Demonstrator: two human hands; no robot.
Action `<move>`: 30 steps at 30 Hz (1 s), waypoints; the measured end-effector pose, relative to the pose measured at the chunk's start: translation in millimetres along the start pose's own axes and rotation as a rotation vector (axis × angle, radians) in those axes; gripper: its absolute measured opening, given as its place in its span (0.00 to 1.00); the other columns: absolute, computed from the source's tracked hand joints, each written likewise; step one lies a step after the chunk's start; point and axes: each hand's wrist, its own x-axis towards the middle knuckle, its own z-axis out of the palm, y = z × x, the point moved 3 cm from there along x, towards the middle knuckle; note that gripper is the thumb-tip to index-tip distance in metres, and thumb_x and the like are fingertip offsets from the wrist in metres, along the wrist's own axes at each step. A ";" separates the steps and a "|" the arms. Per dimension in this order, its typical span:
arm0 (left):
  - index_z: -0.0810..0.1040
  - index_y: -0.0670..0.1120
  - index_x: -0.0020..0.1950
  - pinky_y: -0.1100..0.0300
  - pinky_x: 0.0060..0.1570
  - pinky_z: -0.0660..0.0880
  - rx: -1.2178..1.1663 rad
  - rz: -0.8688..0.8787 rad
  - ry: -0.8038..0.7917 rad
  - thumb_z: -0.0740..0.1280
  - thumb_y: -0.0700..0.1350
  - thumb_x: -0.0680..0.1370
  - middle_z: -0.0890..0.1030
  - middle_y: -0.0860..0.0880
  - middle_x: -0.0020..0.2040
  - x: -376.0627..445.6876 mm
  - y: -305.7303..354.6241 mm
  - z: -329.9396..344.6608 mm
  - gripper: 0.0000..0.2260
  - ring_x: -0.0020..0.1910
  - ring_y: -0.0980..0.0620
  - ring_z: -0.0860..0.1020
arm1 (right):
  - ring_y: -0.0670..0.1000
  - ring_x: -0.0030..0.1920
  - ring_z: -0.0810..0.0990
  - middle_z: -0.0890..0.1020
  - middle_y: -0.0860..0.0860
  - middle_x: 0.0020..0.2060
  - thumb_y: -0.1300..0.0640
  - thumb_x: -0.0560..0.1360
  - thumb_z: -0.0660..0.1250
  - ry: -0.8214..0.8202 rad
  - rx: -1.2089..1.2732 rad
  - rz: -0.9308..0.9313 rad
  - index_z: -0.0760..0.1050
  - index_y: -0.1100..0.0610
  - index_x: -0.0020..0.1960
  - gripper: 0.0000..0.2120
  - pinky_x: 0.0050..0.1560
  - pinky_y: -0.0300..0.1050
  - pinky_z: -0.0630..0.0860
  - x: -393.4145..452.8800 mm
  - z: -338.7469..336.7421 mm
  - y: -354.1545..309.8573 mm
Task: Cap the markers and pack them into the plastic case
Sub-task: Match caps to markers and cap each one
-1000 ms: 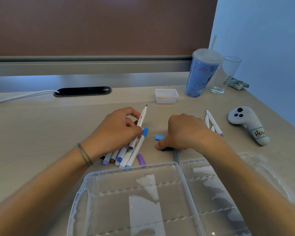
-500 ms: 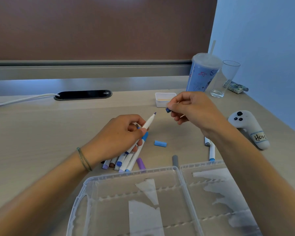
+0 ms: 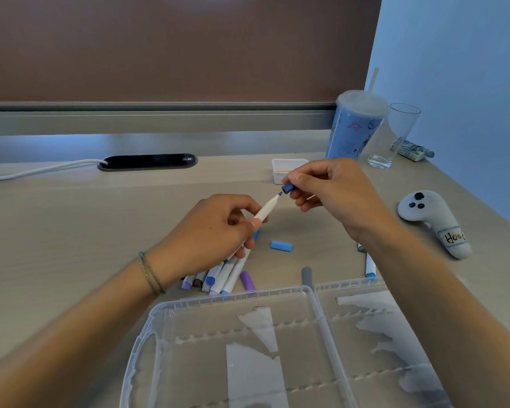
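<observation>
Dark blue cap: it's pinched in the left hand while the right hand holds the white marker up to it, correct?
Hands are swapped. In the head view the right hand pinches the dark blue cap, and the left hand holds the white marker up to it.

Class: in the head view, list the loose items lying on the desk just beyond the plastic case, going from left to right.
Bundle of markers → purple cap → light blue cap → grey cap → blue-capped marker.
</observation>
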 end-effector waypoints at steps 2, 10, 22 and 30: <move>0.82 0.54 0.53 0.55 0.40 0.84 -0.005 -0.002 0.001 0.65 0.45 0.82 0.85 0.49 0.38 0.3 0.2 0.6 0.07 0.33 0.52 0.82 | 0.48 0.37 0.83 0.86 0.53 0.38 0.61 0.81 0.68 0.004 0.013 -0.007 0.86 0.57 0.49 0.08 0.39 0.39 0.81 0.4 -0.4 0.2; 0.83 0.50 0.57 0.59 0.39 0.83 -0.042 -0.005 0.053 0.65 0.44 0.82 0.84 0.48 0.36 1.6 2.1 0.8 0.08 0.32 0.54 0.82 | 0.51 0.39 0.86 0.88 0.52 0.40 0.63 0.79 0.70 -0.039 -0.030 -0.096 0.86 0.58 0.54 0.07 0.44 0.43 0.84 -3.8 12.8 -2.0; 0.83 0.52 0.50 0.57 0.41 0.83 0.127 0.034 0.132 0.68 0.47 0.80 0.83 0.51 0.37 4.6 -1.6 2.0 0.05 0.35 0.52 0.82 | 0.50 0.40 0.87 0.88 0.51 0.39 0.62 0.79 0.70 -0.085 -0.162 -0.102 0.86 0.59 0.53 0.07 0.45 0.41 0.84 -8.8 20.5 -8.7; 0.81 0.54 0.42 0.64 0.31 0.64 0.669 0.115 0.274 0.66 0.56 0.79 0.75 0.56 0.34 2.1 -8.9 2.1 0.10 0.34 0.56 0.73 | 0.45 0.29 0.82 0.85 0.50 0.30 0.55 0.80 0.69 -0.044 -0.559 0.198 0.85 0.56 0.39 0.13 0.35 0.37 0.77 0.1 -46.5 4.6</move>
